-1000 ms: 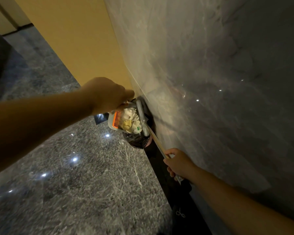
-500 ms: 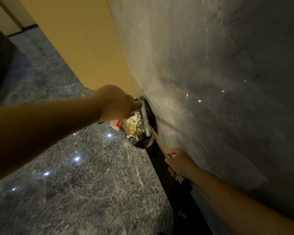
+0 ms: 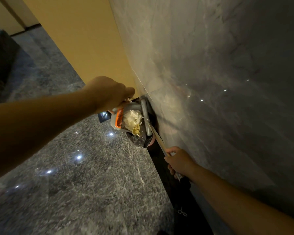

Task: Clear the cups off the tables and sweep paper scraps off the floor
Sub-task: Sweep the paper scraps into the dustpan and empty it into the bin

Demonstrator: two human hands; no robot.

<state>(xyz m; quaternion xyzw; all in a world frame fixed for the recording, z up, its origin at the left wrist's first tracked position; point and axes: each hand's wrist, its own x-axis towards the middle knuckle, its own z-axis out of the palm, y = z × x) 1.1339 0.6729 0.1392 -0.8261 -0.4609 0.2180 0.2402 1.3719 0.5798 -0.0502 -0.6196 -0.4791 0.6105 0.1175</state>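
My left hand [image 3: 109, 93] grips the top of a grey dustpan [image 3: 115, 122] with an orange comb edge, tilted over a bin lined with a black bag [image 3: 140, 139] at the foot of the wall. White and yellowish paper scraps [image 3: 131, 120] lie heaped in the pan, reaching down to the bag. My right hand [image 3: 177, 160] grips the wooden handle [image 3: 157, 138] of a broom, low and close to the wall. The broom's grey head [image 3: 145, 116] rests along the pan's right side.
A glossy grey marble wall [image 3: 210, 82] rises on the right, a yellow wall [image 3: 85, 39] behind the bin. A dark skirting strip [image 3: 175, 192] runs along the wall's foot. Polished grey stone floor [image 3: 83, 184] spreads to the left.
The dustpan has tipped further toward the bin and the scraps have slid lower toward the bag. Both hands keep their grip.
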